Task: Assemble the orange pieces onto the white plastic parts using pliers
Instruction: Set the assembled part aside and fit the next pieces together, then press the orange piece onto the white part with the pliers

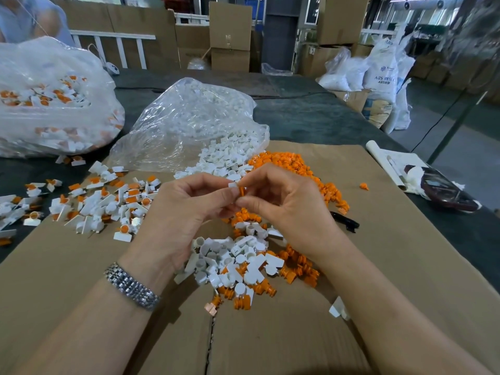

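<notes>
My left hand (186, 209) pinches a white plastic part (233, 185); my right hand (286, 201) pinches an upright orange piece (241, 191) beside it.

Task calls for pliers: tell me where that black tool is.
In the head view, the black tool lies on the cardboard right of centre, just beyond the right hand, beside the orange pieces.

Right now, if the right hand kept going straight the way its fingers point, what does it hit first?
Probably the left hand: the right hand points leftward at it, with only the small orange piece and white plastic part pinched between them. Depth is unclear.
</notes>
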